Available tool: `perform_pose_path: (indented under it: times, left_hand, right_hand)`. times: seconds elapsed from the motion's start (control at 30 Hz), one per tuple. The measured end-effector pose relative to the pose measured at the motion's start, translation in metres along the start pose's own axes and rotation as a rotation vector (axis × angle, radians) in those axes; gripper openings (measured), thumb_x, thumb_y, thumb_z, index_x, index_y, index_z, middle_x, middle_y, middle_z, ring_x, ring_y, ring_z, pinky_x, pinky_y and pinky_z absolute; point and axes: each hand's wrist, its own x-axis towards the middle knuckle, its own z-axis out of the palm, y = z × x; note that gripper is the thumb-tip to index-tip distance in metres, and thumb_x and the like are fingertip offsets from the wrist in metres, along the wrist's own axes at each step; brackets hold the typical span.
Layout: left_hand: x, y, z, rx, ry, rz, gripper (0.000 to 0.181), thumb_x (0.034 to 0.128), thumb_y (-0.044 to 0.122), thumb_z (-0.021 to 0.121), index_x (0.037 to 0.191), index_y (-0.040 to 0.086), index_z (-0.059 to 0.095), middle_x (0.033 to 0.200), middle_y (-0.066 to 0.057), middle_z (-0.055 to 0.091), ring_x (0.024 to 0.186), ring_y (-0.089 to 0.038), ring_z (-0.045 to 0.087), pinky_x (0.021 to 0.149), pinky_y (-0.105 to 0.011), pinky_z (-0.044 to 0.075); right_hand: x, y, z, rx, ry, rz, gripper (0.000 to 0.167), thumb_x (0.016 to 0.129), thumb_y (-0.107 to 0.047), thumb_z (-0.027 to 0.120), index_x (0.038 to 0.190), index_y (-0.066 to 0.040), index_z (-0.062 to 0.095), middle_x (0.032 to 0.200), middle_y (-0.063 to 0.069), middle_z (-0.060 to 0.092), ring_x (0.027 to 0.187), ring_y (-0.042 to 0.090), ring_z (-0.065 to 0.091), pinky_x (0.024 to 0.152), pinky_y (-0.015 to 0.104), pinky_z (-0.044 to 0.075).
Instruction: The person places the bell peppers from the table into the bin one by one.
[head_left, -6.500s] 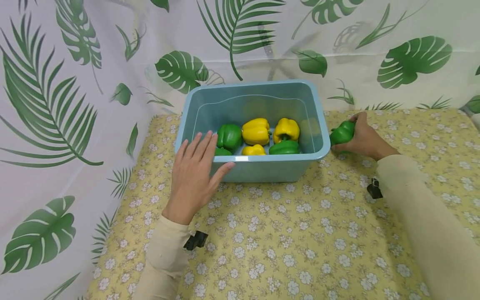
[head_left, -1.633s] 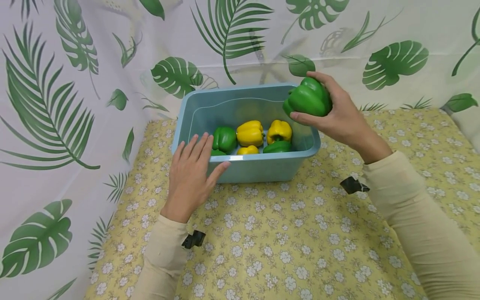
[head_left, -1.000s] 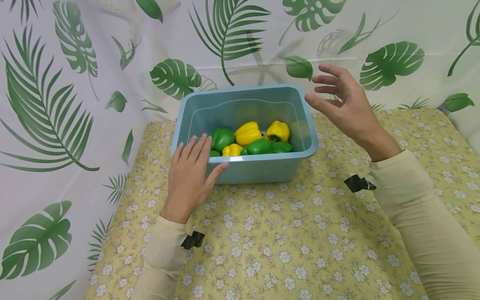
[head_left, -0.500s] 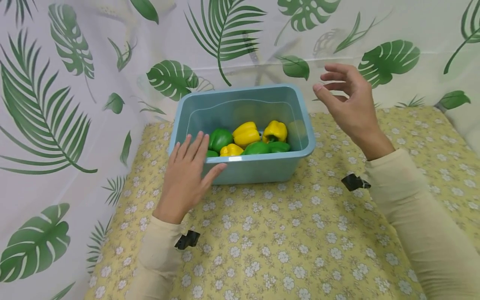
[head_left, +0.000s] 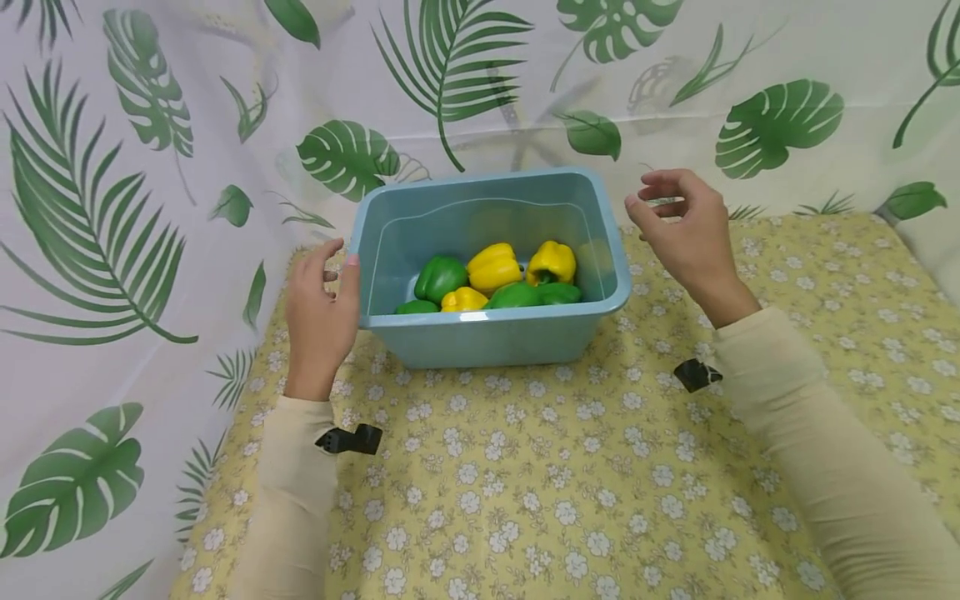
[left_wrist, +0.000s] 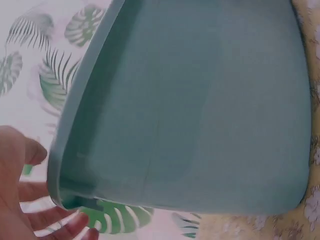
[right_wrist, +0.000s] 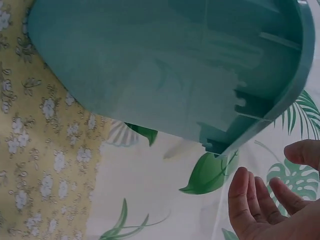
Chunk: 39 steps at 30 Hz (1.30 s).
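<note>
A light blue plastic bin stands upright on the table with several bell peppers in it. At its left lies a green pepper, and a yellow pepper is beside that one. Another yellow pepper sits further right; a green pepper lies near the front wall, partly hidden by the rim. My left hand is at the bin's left rim, fingers loosely bent; whether it touches cannot be told. Off the right rim, my right hand hovers with bent fingers, holding nothing.
A yellow floral cloth covers the table. White leaf-print fabric hangs right behind the bin and along the left side. Black wrist cameras are strapped to both forearms.
My right hand brought a green pepper from the bin's right side, released it inside and drew back rightward, then lowered slightly. My left hand has left the front rim for the left side.
</note>
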Motion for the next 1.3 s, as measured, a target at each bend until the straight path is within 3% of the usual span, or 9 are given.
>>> perform_pose_path:
  times: [0.07,0.23,0.33,0.43,0.53,0.63,0.83,1.0,1.3]
  left_hand:
    - [0.002,-0.005,-0.001,-0.07,-0.029,-0.11,0.047,0.1074,0.039,0.049,0.144,0.01,0.056,0.14,-0.015,0.054,0.111,-0.034,0.057,0.09,-0.05,0.05]
    - [0.006,-0.01,-0.001,-0.248,-0.113,-0.352,0.052,0.1069,0.045,0.047,0.148,0.013,0.052,0.144,-0.009,0.052,0.127,-0.027,0.052,0.102,-0.046,0.046]
    - [0.008,-0.01,0.0,-0.322,-0.15,-0.445,0.054,0.1068,0.046,0.046,0.148,0.012,0.051,0.143,-0.009,0.051,0.125,-0.025,0.052,0.1,-0.042,0.047]
    - [0.008,-0.008,0.003,-0.343,-0.164,-0.503,0.054,0.1061,0.048,0.046,0.146,0.013,0.052,0.135,-0.008,0.054,0.109,-0.023,0.056,0.085,-0.036,0.052]
    - [0.009,-0.007,0.004,-0.341,-0.167,-0.526,0.053,0.1055,0.05,0.046,0.143,0.013,0.054,0.124,-0.007,0.054,0.092,-0.019,0.054,0.069,-0.031,0.05]
    - [0.009,-0.006,0.006,-0.351,-0.161,-0.529,0.051,0.1063,0.046,0.046,0.142,0.01,0.054,0.12,-0.005,0.053,0.085,-0.017,0.05,0.065,-0.03,0.045]
    - [0.007,-0.004,0.013,-0.416,-0.125,-0.536,0.046,0.1094,0.034,0.045,0.142,0.002,0.051,0.116,-0.003,0.049,0.095,-0.016,0.047,0.077,-0.03,0.042]
    - [0.006,0.003,0.02,-0.467,-0.083,-0.52,0.04,0.1095,0.027,0.046,0.137,-0.001,0.053,0.11,-0.004,0.048,0.092,-0.017,0.047,0.077,-0.031,0.042]
    - [0.005,0.027,0.044,-0.521,-0.141,-0.502,0.045,0.1088,0.028,0.049,0.145,0.001,0.049,0.121,-0.009,0.051,0.106,-0.021,0.051,0.089,-0.033,0.045]
  right_hand:
    - [-0.002,0.004,0.001,-0.012,-0.021,0.031,0.043,0.098,-0.027,0.066,0.132,-0.001,0.062,0.114,0.011,0.064,0.079,0.004,0.06,0.063,0.012,0.051]
    - [-0.007,0.009,0.005,-0.017,-0.114,0.119,0.051,0.1,-0.035,0.063,0.138,-0.001,0.057,0.118,0.017,0.062,0.071,0.003,0.062,0.059,0.017,0.054]
    - [-0.01,0.009,0.006,-0.006,-0.171,0.177,0.055,0.101,-0.039,0.061,0.14,-0.001,0.055,0.117,0.019,0.061,0.065,0.005,0.062,0.057,0.02,0.055]
    - [-0.011,0.01,0.006,0.022,-0.208,0.202,0.053,0.101,-0.039,0.062,0.138,-0.001,0.058,0.107,0.015,0.064,0.059,0.009,0.063,0.055,0.024,0.056]
    - [-0.011,0.011,0.006,0.056,-0.234,0.203,0.049,0.1,-0.036,0.064,0.135,0.0,0.062,0.093,0.006,0.066,0.056,0.012,0.062,0.052,0.026,0.055]
    - [-0.011,0.013,0.007,0.09,-0.247,0.206,0.048,0.1,-0.033,0.066,0.135,0.0,0.062,0.084,-0.002,0.066,0.055,0.015,0.059,0.051,0.026,0.052]
    - [-0.014,0.016,0.009,0.113,-0.255,0.176,0.05,0.098,-0.027,0.069,0.138,0.001,0.059,0.087,-0.001,0.064,0.063,0.01,0.059,0.055,0.022,0.053]
    - [-0.017,0.018,0.003,0.106,-0.249,0.137,0.047,0.099,-0.023,0.068,0.137,0.005,0.06,0.089,0.001,0.064,0.073,0.008,0.063,0.062,0.018,0.055]
    - [-0.025,0.031,-0.033,0.105,-0.21,0.161,0.05,0.1,-0.021,0.066,0.142,0.004,0.054,0.09,-0.008,0.063,0.075,0.007,0.062,0.065,0.016,0.055]
